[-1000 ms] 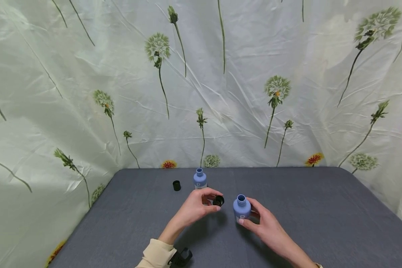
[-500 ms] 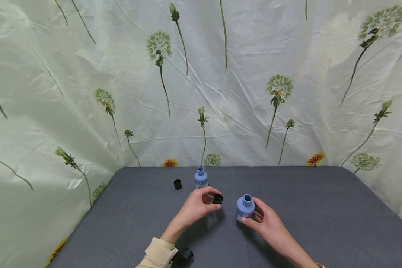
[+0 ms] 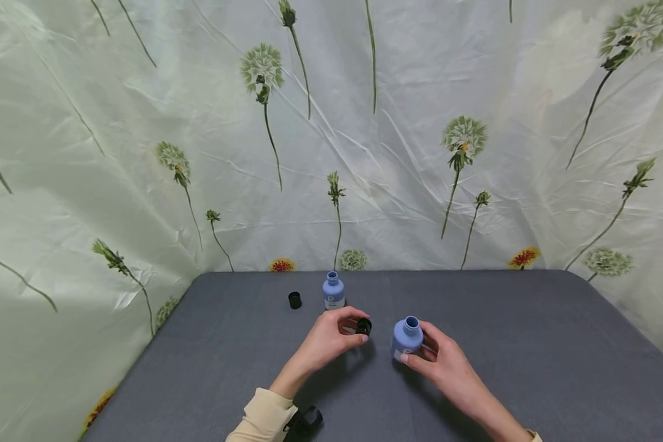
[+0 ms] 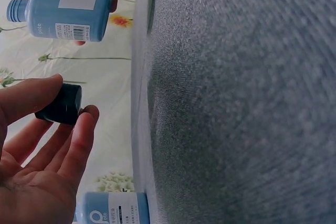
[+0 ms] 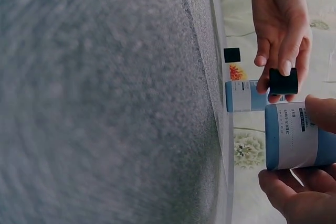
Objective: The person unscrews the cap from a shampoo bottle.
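My left hand (image 3: 331, 334) pinches a black screw cap (image 4: 62, 103) between thumb and fingers, its hollow side showing in the head view. Over to the right, my right hand (image 3: 444, 359) grips a blue bottle (image 3: 406, 336) with a white label around its body. This bottle is uncapped, and its threaded neck (image 4: 19, 10) shows in the left wrist view. It tilts slightly in the head view, with a gap between it and the cap. Behind my left hand a second blue bottle (image 3: 333, 291) stands upright on the table, also without a cap.
Another black cap (image 3: 294, 300) lies on the grey table (image 3: 530, 344), left of the standing bottle. A dark strap-like device (image 3: 305, 420) sits at my left wrist. A pale curtain (image 3: 398, 153) printed with dandelions hangs behind the table's far edge.
The right hand's bottle has shifted slightly right and tilted a little more. The left hand still holds the cap, nearly in place. The head view has dipped slightly.
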A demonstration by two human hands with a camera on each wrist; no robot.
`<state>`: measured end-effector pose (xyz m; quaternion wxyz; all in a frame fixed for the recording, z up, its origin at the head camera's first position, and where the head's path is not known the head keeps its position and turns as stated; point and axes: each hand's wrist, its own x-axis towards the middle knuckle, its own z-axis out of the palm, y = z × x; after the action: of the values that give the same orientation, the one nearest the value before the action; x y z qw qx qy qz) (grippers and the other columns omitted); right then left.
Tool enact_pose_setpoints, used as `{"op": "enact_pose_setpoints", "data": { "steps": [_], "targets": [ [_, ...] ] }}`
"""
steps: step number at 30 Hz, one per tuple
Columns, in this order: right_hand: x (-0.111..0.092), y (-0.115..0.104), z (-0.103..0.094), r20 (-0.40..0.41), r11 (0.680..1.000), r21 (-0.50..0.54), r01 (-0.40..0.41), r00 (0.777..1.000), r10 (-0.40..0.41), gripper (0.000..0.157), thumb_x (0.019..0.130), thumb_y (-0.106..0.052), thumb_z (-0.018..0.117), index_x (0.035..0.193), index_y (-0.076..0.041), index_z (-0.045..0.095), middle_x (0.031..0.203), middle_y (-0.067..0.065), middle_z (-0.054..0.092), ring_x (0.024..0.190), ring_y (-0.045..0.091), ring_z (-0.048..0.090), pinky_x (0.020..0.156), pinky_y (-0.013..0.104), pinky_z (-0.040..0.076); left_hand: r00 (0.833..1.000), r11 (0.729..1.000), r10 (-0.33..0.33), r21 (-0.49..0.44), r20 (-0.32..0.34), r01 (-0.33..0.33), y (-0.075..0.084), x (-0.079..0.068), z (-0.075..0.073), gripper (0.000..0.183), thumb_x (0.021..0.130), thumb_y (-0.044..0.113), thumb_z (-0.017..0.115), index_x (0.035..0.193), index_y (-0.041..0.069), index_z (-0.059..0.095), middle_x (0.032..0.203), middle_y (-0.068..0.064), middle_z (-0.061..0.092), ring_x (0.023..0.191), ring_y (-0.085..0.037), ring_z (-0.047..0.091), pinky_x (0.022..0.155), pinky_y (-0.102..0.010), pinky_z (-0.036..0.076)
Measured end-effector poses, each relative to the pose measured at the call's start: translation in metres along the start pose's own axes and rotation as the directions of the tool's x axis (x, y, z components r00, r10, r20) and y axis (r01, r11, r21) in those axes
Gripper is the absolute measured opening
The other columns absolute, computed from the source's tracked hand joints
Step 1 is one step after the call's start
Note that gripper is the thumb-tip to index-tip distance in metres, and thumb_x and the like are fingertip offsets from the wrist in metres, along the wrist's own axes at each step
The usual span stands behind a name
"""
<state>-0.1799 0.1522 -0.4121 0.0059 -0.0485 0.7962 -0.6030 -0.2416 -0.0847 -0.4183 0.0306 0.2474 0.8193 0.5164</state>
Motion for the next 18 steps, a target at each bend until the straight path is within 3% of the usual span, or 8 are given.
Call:
{"op": "enact_pose_setpoints", "data": {
  "steps": [11,18],
  "targets": [
    [0.001,0.002,-0.010,-0.018,1.000,0.002,0.015,1.000,-0.015,0.065,0.083,-0.013,0.080,0.138,-0.002,0.049,0.132,0.023,0.056,0.119,0.033,0.058,0.090,0.035,0.051,0.998,0.998,-0.061,-0.008,-0.011,0.061,0.001,0.007,-0.004,0.039,0.086,0.016,0.077,0.123,0.009,0.068,0.114,-0.002,0.066,0.098,-0.020,0.065,0.076,-0.035,0.054],
    [0.004,0.007,-0.018,-0.032,0.998,-0.023,0.067,0.997,-0.068,0.061,0.084,-0.010,0.079,0.136,0.000,0.050,0.131,0.023,0.057,0.119,0.031,0.059,0.094,0.035,0.048,0.999,0.998,-0.050,-0.046,-0.009,0.050,-0.001,0.014,0.002,0.035,0.088,0.015,0.075,0.122,0.011,0.067,0.116,-0.002,0.065,0.101,-0.020,0.066,0.078,-0.035,0.054]
  ]
}}
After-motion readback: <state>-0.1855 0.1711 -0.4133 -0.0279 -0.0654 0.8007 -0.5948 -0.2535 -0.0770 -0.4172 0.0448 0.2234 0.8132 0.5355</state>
